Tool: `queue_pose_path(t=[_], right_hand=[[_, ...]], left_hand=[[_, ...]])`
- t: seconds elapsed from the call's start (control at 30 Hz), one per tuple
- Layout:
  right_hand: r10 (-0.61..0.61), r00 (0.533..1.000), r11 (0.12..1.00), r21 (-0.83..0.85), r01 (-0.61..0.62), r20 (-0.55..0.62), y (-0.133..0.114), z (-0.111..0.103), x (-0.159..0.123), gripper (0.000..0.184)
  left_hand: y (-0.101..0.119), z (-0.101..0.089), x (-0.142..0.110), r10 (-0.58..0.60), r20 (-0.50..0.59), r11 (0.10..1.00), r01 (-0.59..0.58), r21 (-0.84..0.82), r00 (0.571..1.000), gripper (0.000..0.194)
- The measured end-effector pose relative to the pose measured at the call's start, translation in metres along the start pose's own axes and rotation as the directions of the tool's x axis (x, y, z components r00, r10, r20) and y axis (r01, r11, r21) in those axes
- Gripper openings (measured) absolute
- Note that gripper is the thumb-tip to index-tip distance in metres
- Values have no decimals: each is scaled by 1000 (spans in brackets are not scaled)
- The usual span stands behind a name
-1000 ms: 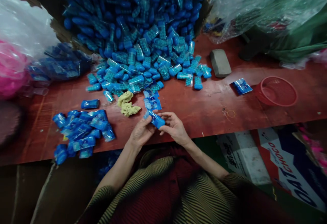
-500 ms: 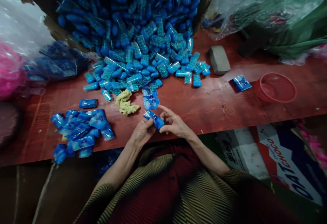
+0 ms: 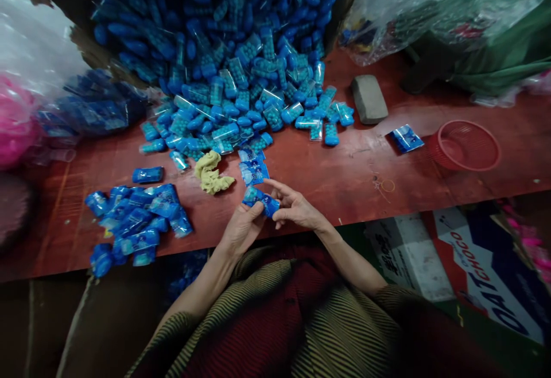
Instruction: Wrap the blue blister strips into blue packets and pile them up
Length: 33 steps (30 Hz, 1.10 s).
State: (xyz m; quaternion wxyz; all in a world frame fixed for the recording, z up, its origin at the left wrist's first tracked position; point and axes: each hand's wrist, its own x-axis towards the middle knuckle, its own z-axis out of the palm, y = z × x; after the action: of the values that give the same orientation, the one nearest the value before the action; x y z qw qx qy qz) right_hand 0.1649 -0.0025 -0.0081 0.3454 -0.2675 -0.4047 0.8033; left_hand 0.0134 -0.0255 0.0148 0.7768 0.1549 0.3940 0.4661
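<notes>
Above the front edge of the table, a small blue printed plastic packet (image 3: 259,200) is between my hands. My left hand (image 3: 241,230) is closed on its left part, with the thumb on top. My right hand (image 3: 298,208) pinches its right end between thumb and fingers, while the index finger stretches out towards several flat blue wrappers (image 3: 253,170). Just left of those wrappers sits a crumpled yellow-green lump (image 3: 210,174). Further back spreads a big heap of clear capsule-shaped bottles with blue caps (image 3: 230,105), filled with small blue beads.
Filled blue packets (image 3: 138,217) are piled at the front left, with a single packet (image 3: 147,174) behind them. On the right are a grey block (image 3: 369,100), folded blue wrappers (image 3: 405,138) and a red basket (image 3: 465,146). Plastic bags (image 3: 430,4) border the back right.
The packet between my hands has turned so that more of its printed face shows, and its right end now reaches my right fingers. My hands have barely shifted.
</notes>
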Motion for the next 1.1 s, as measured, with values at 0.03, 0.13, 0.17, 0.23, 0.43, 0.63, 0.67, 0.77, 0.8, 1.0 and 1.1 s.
queue_pose_path(t=[0.03,0.13,0.17,0.23,0.43,0.63,0.67,0.77,0.8,1.0,1.1], right_hand=[[4,1000,1000,4,-4,-11,1,0,0,78],[15,999,1000,4,-15,-37,4,0,-1,79],[17,999,1000,-4,-17,-37,5,0,-1,80],[14,1000,999,-45,-15,-23,9,-1,-1,81],[-120,989,842,-537,54,-89,14,-7,7,53],[-303,945,189,-980,-67,-123,-6,-9,40,32],[-292,946,101,-988,-113,-138,-9,-9,47,32],[-243,951,-101,-970,-223,-193,-11,-9,68,26],[-231,950,-136,-960,-244,-209,-10,-9,73,24],[-296,929,-148,-950,-275,-223,5,-20,79,22],[-337,924,-111,-967,-230,-181,9,-23,73,23]], left_hand=[[-3,-1,0,8,4,1000,-8,4,1000,28],[-11,0,1,6,16,1000,-5,-20,1000,29],[-12,0,1,2,9,999,-1,-38,1000,29],[-10,0,2,-6,-38,997,3,-74,999,28],[33,-23,-15,114,-424,943,-232,-237,898,29],[66,-50,-39,130,-625,865,-396,-308,769,54],[62,-48,-38,100,-598,891,-339,-301,795,48],[39,-36,-25,-13,-464,964,-113,-243,886,28],[31,-32,-18,-44,-441,974,-59,-218,896,23],[8,-27,11,69,-413,996,-84,-19,908,11],[6,-27,19,140,-408,990,-125,64,902,26]])
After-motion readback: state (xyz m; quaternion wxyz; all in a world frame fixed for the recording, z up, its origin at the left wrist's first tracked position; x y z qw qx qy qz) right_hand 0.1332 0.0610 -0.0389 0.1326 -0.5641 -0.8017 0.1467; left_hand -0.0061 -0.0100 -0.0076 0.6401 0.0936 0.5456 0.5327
